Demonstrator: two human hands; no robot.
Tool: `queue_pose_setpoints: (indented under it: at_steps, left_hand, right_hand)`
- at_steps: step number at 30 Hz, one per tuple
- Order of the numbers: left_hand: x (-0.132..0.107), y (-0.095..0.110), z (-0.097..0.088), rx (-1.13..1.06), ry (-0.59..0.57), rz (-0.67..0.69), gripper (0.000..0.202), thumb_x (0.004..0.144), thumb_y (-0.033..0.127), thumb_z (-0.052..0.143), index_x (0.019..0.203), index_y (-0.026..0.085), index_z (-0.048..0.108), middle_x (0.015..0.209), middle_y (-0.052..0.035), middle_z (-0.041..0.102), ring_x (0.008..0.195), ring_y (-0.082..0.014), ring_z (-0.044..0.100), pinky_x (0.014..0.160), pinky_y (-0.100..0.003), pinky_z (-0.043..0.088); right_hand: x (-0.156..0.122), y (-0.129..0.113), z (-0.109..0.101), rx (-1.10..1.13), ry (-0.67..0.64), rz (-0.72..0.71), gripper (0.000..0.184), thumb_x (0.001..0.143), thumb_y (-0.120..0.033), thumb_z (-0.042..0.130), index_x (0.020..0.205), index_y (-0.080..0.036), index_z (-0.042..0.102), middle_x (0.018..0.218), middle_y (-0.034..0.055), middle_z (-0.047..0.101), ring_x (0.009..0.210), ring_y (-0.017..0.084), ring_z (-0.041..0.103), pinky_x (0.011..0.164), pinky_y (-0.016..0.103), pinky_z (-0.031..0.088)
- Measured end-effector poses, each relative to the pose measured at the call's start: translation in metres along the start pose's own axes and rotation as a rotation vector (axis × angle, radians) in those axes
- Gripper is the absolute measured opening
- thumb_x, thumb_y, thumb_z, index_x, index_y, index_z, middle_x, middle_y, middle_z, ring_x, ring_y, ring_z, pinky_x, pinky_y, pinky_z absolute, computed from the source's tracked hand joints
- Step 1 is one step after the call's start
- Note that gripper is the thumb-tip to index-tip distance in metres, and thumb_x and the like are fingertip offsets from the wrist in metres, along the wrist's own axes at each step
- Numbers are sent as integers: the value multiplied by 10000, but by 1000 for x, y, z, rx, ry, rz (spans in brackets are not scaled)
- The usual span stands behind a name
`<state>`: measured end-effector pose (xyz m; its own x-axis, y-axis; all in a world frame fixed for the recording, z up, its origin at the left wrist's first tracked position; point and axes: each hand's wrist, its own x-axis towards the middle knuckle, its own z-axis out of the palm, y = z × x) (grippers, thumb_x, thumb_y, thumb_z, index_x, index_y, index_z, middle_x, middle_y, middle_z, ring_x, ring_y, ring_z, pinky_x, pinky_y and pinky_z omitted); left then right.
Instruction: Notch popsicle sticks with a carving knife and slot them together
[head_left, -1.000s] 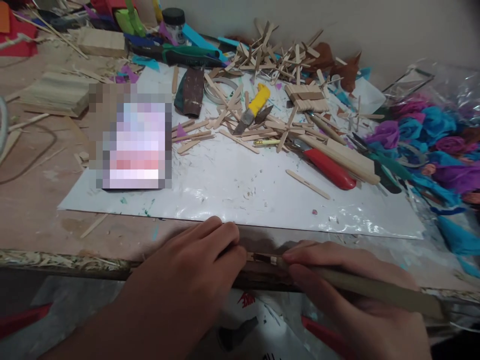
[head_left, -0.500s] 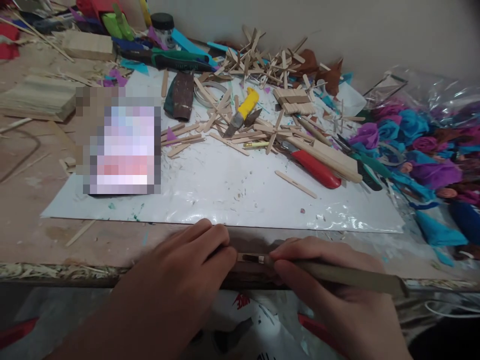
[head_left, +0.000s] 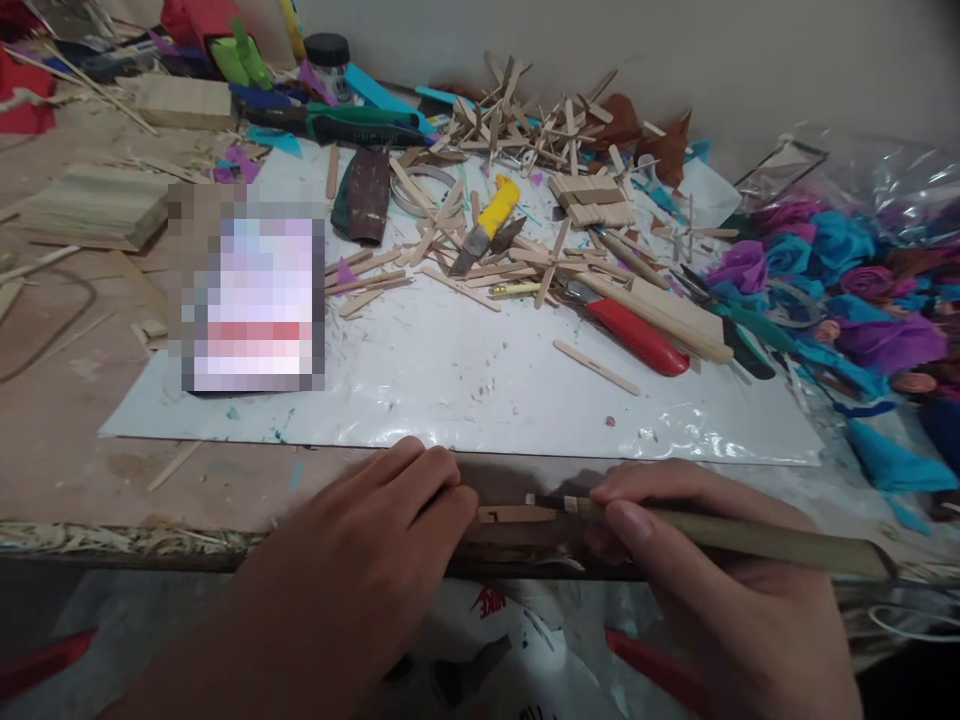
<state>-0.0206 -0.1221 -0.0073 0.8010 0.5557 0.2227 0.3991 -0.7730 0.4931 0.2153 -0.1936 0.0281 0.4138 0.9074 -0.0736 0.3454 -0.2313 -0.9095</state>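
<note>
At the table's near edge my left hand (head_left: pixel 382 545) is closed, its fingers pressing down one end of a popsicle stick (head_left: pixel 517 514). A small dark notch shows in the stick close to my fingertips. My right hand (head_left: pixel 727 590) grips a small chisel (head_left: pixel 780 545) with a long wooden handle, held low and nearly flat. Its narrow blade points left, over the stick's free end; whether it touches the wood I cannot tell. On the white sheet (head_left: pixel 450 400) beyond lies another popsicle stick (head_left: pixel 596 367) with a thin slot in its middle.
A phone (head_left: pixel 255 310), blurred out, lies at left. Behind are a yellow-handled knife (head_left: pixel 491 220), a red-handled knife (head_left: pixel 637 335), green-handled pliers (head_left: pixel 750 340) and a heap of popsicle sticks (head_left: pixel 517 120). Wood blocks (head_left: pixel 97 205) sit left; crepe-paper flowers (head_left: pixel 840 250) fill the right.
My right hand has drawn the chisel to the right, away from my left fingers, uncovering more of the stick and its notch. My left hand still presses the stick. The view has shifted slightly.
</note>
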Motion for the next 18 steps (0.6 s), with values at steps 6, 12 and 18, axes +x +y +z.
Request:
queue_pose_setpoints:
  at_steps: [6,12,18]
  left_hand:
    - [-1,-4,-3,-133,7,-27,248,1089,32,497,1061,177,695,1056,-45,662,965,-249,580,886,-413,506]
    - [-1,-5,-2,-4,-8,39,274,1033,-41,499,1107,149,682,1030,-54,654,986,-274,557,908,-431,492]
    - [-4,-4,0,-22,20,-24,283,1044,-32,499,1165,166,661,1090,-52,634,1026,-265,553,930,-415,475]
  right_hand:
    - [-2,-1,2,-41,50,11,49,849,-375,860,802,-386,867,731,-28,773,641,148,685,630,201,595]
    - [-6,1,-1,-14,50,-60,104,837,-289,848,798,-384,839,797,-37,797,702,155,708,592,182,572]
    - [-4,7,-12,-118,-20,-63,99,762,-365,945,822,-387,869,822,-22,840,656,186,769,607,229,643]
